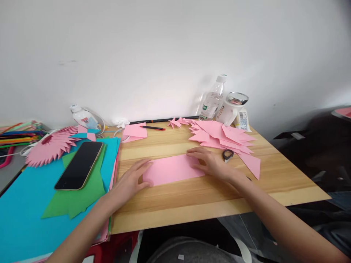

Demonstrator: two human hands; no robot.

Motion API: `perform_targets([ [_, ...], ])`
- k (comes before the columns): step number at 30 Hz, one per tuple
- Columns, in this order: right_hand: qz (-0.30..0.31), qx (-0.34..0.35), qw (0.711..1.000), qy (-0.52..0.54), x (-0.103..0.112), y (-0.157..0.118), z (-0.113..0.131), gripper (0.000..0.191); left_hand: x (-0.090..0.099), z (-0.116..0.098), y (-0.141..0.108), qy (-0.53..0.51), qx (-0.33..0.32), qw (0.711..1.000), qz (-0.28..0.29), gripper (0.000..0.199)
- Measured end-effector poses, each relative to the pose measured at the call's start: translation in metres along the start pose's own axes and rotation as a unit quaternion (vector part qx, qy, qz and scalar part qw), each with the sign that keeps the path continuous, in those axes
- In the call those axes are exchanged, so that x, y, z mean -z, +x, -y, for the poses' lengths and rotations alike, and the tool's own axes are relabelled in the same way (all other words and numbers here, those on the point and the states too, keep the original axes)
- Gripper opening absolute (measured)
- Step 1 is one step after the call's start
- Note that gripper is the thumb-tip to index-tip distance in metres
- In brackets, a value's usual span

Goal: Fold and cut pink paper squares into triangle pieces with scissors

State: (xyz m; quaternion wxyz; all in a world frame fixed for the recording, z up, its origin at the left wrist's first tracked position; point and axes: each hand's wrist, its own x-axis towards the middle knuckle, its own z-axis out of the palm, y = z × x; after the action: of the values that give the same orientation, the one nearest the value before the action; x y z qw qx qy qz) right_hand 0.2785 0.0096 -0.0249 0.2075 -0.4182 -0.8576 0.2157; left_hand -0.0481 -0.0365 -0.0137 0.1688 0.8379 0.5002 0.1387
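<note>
In the centre of the frame, a pink paper strip (171, 170) lies flat on the wooden table (175, 206). The left hand (133, 178) is on its left end, with thumb and fingers spread apart. The right hand (208, 162) covers part of its right end; there too the thumb and the fingers stand apart, and they are bent. Right of the centre, a pile of folded pink pieces (216, 132) lies near this hand, with a dark ring-shaped handle (227, 150) beside it. At the left of the frame, a phone (79, 166) rests on green paper (89, 199).
</note>
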Motion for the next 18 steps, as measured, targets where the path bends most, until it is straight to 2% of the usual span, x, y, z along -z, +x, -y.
perform_targets([
  [2, 0.013, -0.012, 1.000, 0.000, 0.003, 0.002, 0.000, 0.035, -0.001, 0.000, 0.004, 0.008, 0.011, 1.000, 0.012, 0.056],
  [7, 0.045, -0.054, 0.997, 0.008, 0.010, 0.010, 0.003, 0.043, 0.000, -0.005, 0.016, 0.022, 0.026, 0.999, -0.011, 0.047],
  [11, 0.078, -0.085, 0.993, 0.011, 0.015, 0.016, 0.006, 0.034, 0.002, -0.004, 0.024, 0.017, 0.033, 0.999, -0.011, 0.048],
  [13, 0.077, -0.098, 0.992, 0.022, 0.016, 0.018, 0.006, 0.027, 0.002, -0.001, 0.026, 0.009, 0.033, 0.999, -0.015, 0.049],
  [18, 0.044, -0.118, 0.991, 0.044, 0.014, 0.018, 0.001, 0.026, 0.000, 0.007, 0.026, -0.004, 0.047, 0.999, -0.016, 0.056],
])
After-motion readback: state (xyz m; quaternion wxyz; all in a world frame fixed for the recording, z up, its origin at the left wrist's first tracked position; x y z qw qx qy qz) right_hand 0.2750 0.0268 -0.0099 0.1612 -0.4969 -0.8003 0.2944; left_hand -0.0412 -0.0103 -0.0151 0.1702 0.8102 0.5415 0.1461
